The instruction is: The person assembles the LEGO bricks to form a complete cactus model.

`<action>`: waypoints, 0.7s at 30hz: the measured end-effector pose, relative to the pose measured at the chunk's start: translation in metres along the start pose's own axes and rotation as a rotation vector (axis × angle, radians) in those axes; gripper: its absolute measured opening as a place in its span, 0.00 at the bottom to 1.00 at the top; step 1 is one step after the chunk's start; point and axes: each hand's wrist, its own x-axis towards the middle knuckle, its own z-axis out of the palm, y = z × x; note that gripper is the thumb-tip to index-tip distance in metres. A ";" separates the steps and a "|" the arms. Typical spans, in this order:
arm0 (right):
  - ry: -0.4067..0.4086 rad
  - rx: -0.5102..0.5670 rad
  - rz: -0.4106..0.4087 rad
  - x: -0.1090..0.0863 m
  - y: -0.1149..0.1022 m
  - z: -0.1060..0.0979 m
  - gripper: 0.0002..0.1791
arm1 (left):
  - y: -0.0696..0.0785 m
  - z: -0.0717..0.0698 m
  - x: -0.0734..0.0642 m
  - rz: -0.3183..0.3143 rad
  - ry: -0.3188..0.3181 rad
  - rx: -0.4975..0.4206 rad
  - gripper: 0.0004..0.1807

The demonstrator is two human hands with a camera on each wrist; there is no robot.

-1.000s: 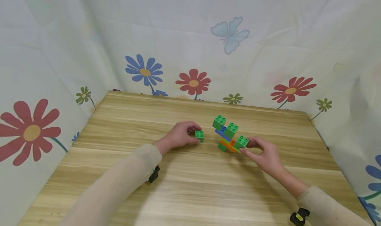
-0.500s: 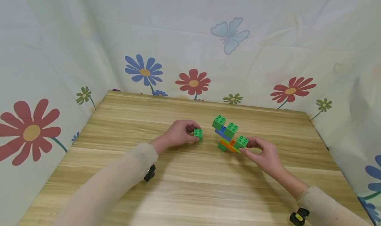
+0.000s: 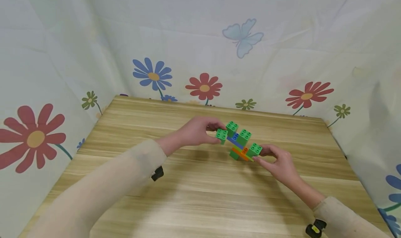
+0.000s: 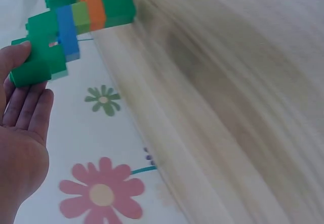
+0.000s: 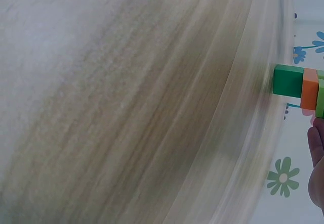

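My left hand (image 3: 202, 130) pinches a green toy building brick (image 3: 221, 135) between thumb and fingers, held up close beside the left end of a stack of bricks. That stack has a green brick (image 3: 234, 154) at its base, an orange brick (image 4: 93, 5) above, then light green and blue bricks (image 4: 68, 32). Green bricks top it: one at the upper left (image 3: 232, 127), one in the middle (image 3: 243, 136), one at the lower right (image 3: 254, 149). My right hand (image 3: 280, 162) grips the stack's right end at that lower-right brick. In the right wrist view, only the stack's lower part shows.
The stack stands on a wood-grain table (image 3: 200, 203). A pale cloth (image 3: 175, 32) printed with flowers and a butterfly hangs behind the table and along its sides. Each sleeved wrist wears a black device.
My left hand has lifted the green brick and carried it right, from apart on the table up to the stack's left end. My right hand and the stack have stayed in place.
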 end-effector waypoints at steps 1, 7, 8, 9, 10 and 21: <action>-0.001 0.001 0.001 0.000 0.000 0.000 0.19 | 0.005 -0.002 0.003 0.003 -0.010 0.005 0.21; -0.003 0.002 -0.003 0.000 0.000 -0.001 0.19 | 0.030 -0.007 0.023 0.032 -0.063 0.052 0.21; -0.004 0.002 -0.002 0.001 0.001 -0.001 0.19 | 0.033 -0.007 0.027 0.036 -0.070 0.054 0.21; -0.005 0.002 0.000 0.001 0.001 -0.001 0.19 | 0.036 -0.007 0.030 0.043 -0.078 0.052 0.21; -0.006 0.001 0.002 0.001 0.001 -0.001 0.19 | 0.037 -0.007 0.033 0.051 -0.086 0.053 0.21; -0.012 0.004 -0.007 0.002 0.002 -0.002 0.19 | 0.053 -0.004 0.059 0.073 -0.156 0.024 0.23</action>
